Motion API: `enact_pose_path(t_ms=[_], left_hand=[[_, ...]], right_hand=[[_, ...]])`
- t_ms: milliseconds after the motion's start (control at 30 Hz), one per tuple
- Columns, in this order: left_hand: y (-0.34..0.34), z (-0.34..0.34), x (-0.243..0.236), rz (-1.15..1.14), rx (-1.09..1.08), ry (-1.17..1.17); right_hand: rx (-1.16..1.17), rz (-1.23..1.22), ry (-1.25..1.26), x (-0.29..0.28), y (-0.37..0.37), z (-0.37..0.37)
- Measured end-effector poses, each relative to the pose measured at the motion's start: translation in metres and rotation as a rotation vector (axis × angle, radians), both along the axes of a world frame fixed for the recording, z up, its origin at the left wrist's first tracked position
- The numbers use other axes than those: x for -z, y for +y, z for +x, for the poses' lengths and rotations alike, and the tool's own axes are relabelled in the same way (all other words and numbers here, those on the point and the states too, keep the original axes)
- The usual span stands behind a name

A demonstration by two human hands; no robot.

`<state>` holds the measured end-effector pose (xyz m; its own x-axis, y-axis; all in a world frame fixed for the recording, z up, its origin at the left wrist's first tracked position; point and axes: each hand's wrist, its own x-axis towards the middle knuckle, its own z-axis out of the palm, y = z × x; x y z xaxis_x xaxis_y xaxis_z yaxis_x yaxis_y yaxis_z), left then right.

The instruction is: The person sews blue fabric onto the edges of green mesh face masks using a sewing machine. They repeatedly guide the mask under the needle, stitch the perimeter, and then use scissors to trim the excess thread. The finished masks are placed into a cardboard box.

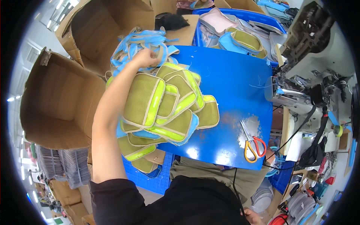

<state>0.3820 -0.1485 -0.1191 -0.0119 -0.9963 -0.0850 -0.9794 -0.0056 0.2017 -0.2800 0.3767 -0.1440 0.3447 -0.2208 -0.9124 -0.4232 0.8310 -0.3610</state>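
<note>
My left hand (144,59) reaches to the far left of the blue table, its fingers closed on the tangled light-blue straps with beige edging (129,47). Below that arm lies a heap of olive mesh pouch pieces (140,99) with bright yellow-green bands and beige piping, some showing light-blue undersides. My right hand (253,217) hangs low at the bottom edge beside a black cord (235,187); it is mostly cut off, and its grip is hidden. A pair of scissors (248,141) with one red and one orange handle rests near the table's right edge, blades parted.
The blue tabletop (232,82) carries pale dust near the scissors. A sewing machine (303,82) stands on the right. Open cardboard boxes (56,101) flank the left. A blue bin (200,33) behind holds more pouches. Black cables hang at the right.
</note>
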Motion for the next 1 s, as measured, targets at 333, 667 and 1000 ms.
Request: enact_pose_path(t_ms=[333, 667, 1000], left_hand=[[-0.026, 0.029, -0.070, -0.297, -0.246, 0.794], [0.083, -0.021, -0.220, -0.477, -0.162, 1.604], [0.167, -0.101, -0.221, 0.068, 0.345, 2.037]], right_hand=[[0.256, 0.058, 0.038, -0.003, 0.066, -0.037], [0.322, 0.058, 0.015, 0.010, 0.094, -0.046], [0.365, 0.110, -0.338, -0.027, 0.117, -0.059]])
